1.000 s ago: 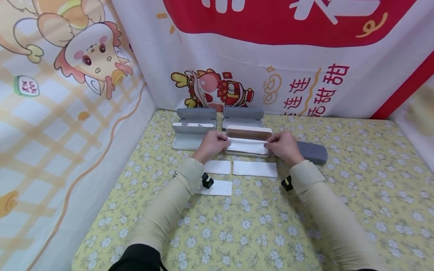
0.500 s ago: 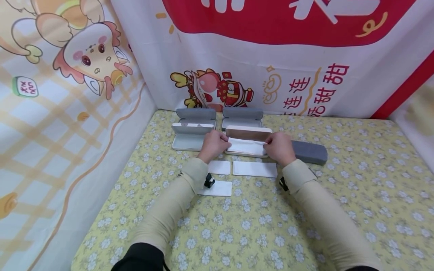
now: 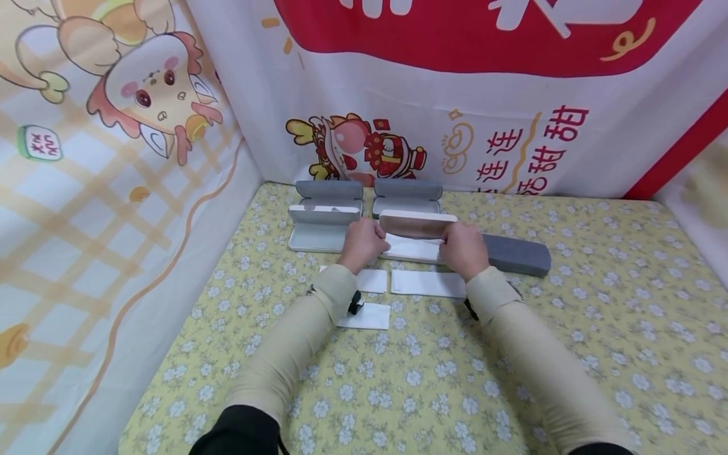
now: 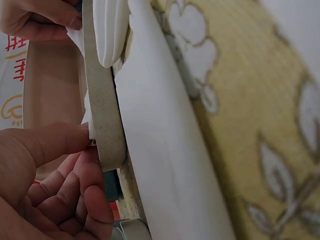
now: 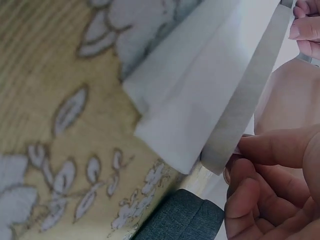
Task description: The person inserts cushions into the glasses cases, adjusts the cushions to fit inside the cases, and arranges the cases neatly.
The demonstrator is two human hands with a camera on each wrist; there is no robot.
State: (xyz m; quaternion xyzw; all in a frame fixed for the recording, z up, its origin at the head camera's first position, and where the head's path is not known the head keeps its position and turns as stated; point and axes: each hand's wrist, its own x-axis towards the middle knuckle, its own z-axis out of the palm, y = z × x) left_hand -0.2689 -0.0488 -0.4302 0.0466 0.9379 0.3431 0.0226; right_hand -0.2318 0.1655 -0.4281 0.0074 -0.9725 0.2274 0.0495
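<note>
An open glasses case (image 3: pixel 418 224), white-edged with a brown lining in its raised lid, stands between my two hands. Inside its lower half lies a folded white sheet (image 3: pixel 412 248); whether it is cloth or paper I cannot tell. My left hand (image 3: pixel 362 245) pinches the sheet's left end between thumb and forefinger at the case rim (image 4: pixel 105 110). At the other end my right hand (image 3: pixel 465 251) pinches the sheet's right corner, its thumb (image 5: pixel 275 147) over the rim. The palms hide both ends of the case in the head view.
Folded white sheets (image 3: pixel 428 284) lie on the flowered cloth in front, one partly under my left forearm. Behind stand open grey cases (image 3: pixel 328 189), with another open case (image 3: pixel 318 239) at the left. A closed dark grey case (image 3: pixel 520 256) lies right of my right hand.
Both hands have moved slightly inward, toward each other, at the sheet's ends. The sheet has sunk lower into the case.
</note>
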